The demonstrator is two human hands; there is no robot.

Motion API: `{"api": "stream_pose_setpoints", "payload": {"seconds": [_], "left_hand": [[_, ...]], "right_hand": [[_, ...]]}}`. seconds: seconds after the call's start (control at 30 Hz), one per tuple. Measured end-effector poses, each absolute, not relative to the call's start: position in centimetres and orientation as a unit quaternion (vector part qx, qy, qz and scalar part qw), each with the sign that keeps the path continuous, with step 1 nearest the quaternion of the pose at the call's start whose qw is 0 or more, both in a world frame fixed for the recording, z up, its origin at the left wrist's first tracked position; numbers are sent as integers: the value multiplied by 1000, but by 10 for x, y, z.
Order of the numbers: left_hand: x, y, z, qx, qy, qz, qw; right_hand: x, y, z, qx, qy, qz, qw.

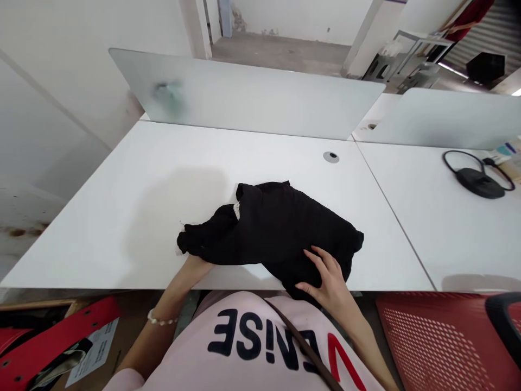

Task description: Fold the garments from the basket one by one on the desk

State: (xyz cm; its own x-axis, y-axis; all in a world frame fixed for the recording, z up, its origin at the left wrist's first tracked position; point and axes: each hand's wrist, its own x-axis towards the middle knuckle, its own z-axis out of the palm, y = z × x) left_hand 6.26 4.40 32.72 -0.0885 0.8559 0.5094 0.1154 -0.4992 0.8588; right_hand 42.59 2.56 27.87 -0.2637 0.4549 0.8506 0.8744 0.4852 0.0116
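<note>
White desktop point(101, 233), crumpled black fabric point(277, 228)

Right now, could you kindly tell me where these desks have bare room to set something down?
The widest free patch is the white desk left of the black garment. A strip runs between the garment and the frosted divider, past the grommet. The next desk is open before the black corded device. It is crowded at the left hand and right hand.

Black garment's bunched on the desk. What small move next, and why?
I'd probably smooth the black garment flat with the right hand: it lies bunched, the right hand rests on it, and the left hand touches its other end.
</note>
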Motion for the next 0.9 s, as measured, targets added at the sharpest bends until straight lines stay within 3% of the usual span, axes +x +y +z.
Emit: {"api": "stream_pose_setpoints", "payload": {"seconds": [0.1,0.2,0.43,0.6,0.7,0.77,0.9], "left_hand": [[68,35,342,615,329,598,395],[90,35,356,563,219,653,457],[130,58,406,480,237,703,469],[121,35,458,587,175,690,387],[119,0,493,638,137,685,326],[124,-23,519,665,109,677,295],[151,-34,576,701,6,672,238]], "right_hand": [[424,25,273,-433,-761,-284,391],[420,28,280,-427,-755,-285,409],[428,14,319,-416,-753,-155,486],[472,-31,372,-428,-651,-66,624],[493,-60,418,-390,-599,-113,690],[497,-66,442,-366,-613,-137,686],[481,-40,448,-378,-707,-92,591]]}}
